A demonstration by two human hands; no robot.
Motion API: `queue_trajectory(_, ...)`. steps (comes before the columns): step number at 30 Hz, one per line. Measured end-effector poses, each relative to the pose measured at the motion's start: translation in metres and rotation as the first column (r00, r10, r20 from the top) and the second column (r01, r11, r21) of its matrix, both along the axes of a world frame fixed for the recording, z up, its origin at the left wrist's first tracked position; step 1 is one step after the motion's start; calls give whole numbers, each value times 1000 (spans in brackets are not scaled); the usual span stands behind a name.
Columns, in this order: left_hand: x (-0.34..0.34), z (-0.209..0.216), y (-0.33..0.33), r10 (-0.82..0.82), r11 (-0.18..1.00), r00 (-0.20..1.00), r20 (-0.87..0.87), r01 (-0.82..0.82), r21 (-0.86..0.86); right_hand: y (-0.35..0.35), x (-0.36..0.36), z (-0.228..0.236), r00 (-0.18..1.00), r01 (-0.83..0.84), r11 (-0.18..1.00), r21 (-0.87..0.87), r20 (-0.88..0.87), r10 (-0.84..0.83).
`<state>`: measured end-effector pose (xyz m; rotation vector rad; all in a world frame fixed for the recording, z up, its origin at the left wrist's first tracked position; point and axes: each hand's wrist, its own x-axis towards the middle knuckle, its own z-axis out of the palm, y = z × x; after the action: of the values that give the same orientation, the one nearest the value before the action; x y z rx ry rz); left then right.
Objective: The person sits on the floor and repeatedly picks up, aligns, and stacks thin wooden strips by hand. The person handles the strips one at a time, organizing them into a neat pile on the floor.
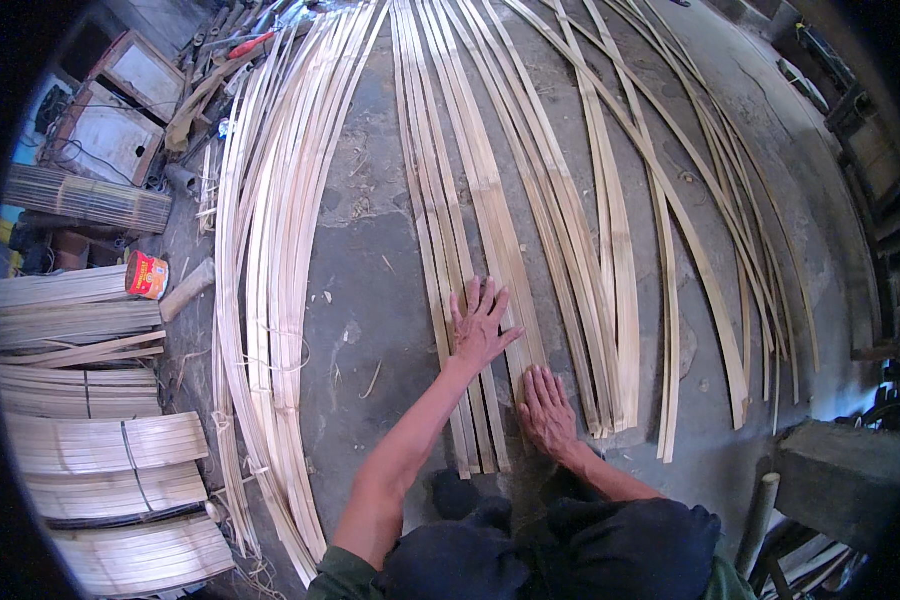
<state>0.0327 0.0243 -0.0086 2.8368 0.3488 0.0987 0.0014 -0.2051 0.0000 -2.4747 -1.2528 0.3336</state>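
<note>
Long, flat bamboo strips (432, 240) lie side by side on the floor, running away from me. My left hand (480, 325) rests palm down across them, its fingers spread. Nearer to me and to the right, my right hand (548, 412) lies flat over the near end of a neighbouring set of strips (500, 235), fingers stretched out. That end is hidden under the hand. Neither hand grips anything. Just right of my hands, another group of strips (570, 260) fans out, its near ends slightly uneven.
A thick bundle of pale strips (270, 300) runs along my left. Thinner, curved strips (710, 190) cross at the right. Stacked, tied short slats (110, 445), a red can (147, 275) and a short log (187, 290) sit far left. A concrete block (825, 470) stands at the right.
</note>
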Motion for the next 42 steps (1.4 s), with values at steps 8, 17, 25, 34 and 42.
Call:
queue_trajectory(8,9,2,17,-4,999,1000,-22,3,-38,12,6,-11,997,-23,997,67,71,18)
queue_trajectory(17,25,22,-1,-8,999,988,-157,14,33,-11,25,-17,998,-32,991,129,60,24)
queue_trajectory(25,-9,5,-63,55,998,995,88,-53,-32,-42,57,18,903,369,927,61,210,-374)
queue_trajectory(34,-48,6,-101,-19,991,999,41,24,-131,-41,62,20,918,396,912,105,-28,-395)
queue_trajectory(42,-49,-12,-102,-76,993,994,79,83,-83,-25,42,26,914,396,850,348,-244,-326)
